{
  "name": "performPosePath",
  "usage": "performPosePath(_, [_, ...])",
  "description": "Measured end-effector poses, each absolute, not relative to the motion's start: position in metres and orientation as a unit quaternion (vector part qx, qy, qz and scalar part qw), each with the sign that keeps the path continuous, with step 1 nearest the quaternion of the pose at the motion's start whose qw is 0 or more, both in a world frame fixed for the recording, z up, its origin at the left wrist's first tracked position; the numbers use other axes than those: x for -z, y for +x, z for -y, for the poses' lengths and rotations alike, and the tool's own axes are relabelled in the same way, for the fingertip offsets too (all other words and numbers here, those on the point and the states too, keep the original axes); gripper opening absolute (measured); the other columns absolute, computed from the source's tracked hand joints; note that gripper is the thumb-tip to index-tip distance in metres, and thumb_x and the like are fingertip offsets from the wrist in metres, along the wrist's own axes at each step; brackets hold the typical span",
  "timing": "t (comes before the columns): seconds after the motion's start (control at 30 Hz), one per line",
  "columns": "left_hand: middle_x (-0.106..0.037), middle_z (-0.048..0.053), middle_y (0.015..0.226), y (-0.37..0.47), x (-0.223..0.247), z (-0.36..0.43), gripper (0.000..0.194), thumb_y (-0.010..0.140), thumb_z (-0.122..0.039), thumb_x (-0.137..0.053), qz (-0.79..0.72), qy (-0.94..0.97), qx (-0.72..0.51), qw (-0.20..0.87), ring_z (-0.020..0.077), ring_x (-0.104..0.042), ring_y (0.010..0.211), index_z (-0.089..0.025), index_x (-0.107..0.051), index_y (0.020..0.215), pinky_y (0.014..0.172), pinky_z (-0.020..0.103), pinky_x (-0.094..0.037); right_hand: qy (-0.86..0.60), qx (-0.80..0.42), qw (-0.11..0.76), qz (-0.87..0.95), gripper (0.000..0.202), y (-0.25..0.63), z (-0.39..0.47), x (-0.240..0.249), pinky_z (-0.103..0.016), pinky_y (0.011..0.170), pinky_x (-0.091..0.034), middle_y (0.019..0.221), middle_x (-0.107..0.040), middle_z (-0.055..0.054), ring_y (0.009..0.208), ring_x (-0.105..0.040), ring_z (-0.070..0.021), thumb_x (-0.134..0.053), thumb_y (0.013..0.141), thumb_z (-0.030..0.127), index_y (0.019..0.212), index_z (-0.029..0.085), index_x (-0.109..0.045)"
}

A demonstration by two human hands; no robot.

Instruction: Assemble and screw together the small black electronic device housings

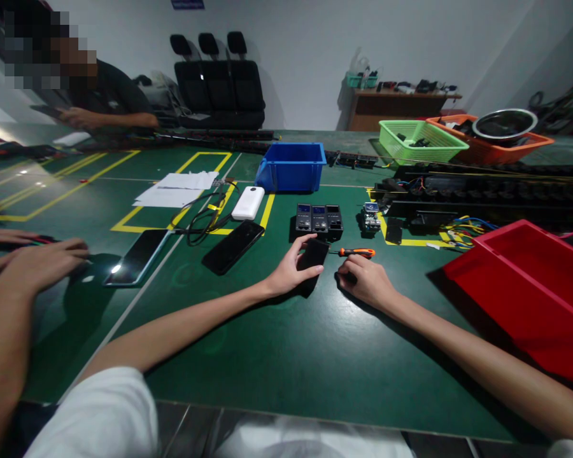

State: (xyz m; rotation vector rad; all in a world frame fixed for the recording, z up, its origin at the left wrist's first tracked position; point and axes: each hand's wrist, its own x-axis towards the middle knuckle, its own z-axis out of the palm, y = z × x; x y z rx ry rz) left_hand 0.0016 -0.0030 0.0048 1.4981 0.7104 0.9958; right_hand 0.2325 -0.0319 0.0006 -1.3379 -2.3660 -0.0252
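Observation:
My left hand (293, 270) grips a small black rectangular case (314, 256) between thumb and fingers, tilted just above the green table. My right hand (365, 280) rests on the table to its right with the fingers curled in; whatever they pinch, if anything, is hidden. Just beyond that hand lies an orange and black screwdriver (358, 252), its shaft pointing left. Behind the held case stand several black modules with small displays (319, 218) in a row. A small circuit board assembly (371, 217) sits to the right of them.
A blue bin (293, 166), white power bank (248, 203), black phone (233, 247) and second phone (138, 257) lie left. A red bin (530, 299) stands close on the right, below long black rails (482, 187). Another person's hands (42, 261) work at far left.

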Motion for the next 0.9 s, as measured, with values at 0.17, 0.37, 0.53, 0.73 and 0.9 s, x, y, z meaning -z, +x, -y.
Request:
performPosePath(0.17, [-0.050,0.012,0.134,0.0020,-0.0046,0.0043,0.078,0.073,-0.034,-0.078,-0.300,0.631,-0.426,0.575,0.0242,-0.057,0.118,-0.025,-0.037,0.139,0.105,0.043,-0.045,-0.465,0.018,0.212,0.860,0.009,0.2320,0.0325,-0.0026,-0.026,0.064,-0.046,0.094,-0.068,-0.007,0.091,-0.064,-0.0207,-0.060,0.083,0.022,0.089,0.022,-0.067])
performPosePath(0.37, [-0.050,0.012,0.134,0.0020,-0.0048,0.0037,0.079,0.073,-0.034,-0.078,-0.302,0.631,-0.424,0.575,0.0244,-0.056,0.120,-0.024,-0.036,0.139,0.107,0.044,-0.043,-0.455,0.032,0.199,0.867,0.009,0.2334,0.0313,-0.0010,-0.026,0.064,-0.044,0.091,-0.066,-0.007,0.087,-0.062,-0.0197,-0.057,0.088,0.022,0.088,0.021,-0.066])
performPosePath(0.53, [-0.051,0.012,0.134,0.0025,-0.0044,0.0035,0.079,0.072,-0.034,-0.078,-0.301,0.629,-0.427,0.575,0.0242,-0.057,0.119,-0.024,-0.036,0.138,0.107,0.045,-0.043,-0.450,0.052,0.185,0.872,0.015,0.2325,0.0322,0.0001,-0.027,0.065,-0.044,0.092,-0.065,-0.009,0.088,-0.060,-0.0205,-0.050,0.094,0.024,0.093,0.019,-0.064])
performPosePath(0.73, [-0.051,0.012,0.133,0.0026,-0.0034,0.0034,0.078,0.073,-0.033,-0.078,-0.298,0.631,-0.430,0.573,0.0242,-0.057,0.120,-0.024,-0.036,0.138,0.108,0.045,-0.042,-0.445,0.052,0.184,0.875,0.018,0.2321,0.0330,-0.0007,-0.028,0.066,-0.044,0.094,-0.065,-0.010,0.092,-0.059,-0.0217,-0.048,0.096,0.025,0.096,0.019,-0.065])
performPosePath(0.9, [-0.050,0.012,0.133,0.0024,-0.0036,0.0032,0.078,0.073,-0.034,-0.078,-0.296,0.628,-0.431,0.577,0.0244,-0.057,0.118,-0.024,-0.036,0.138,0.106,0.045,-0.043,-0.425,0.079,0.170,0.886,0.022,0.2325,0.0337,-0.0043,-0.029,0.063,-0.042,0.091,-0.065,-0.009,0.087,-0.058,-0.0216,-0.047,0.098,0.027,0.094,0.019,-0.066])
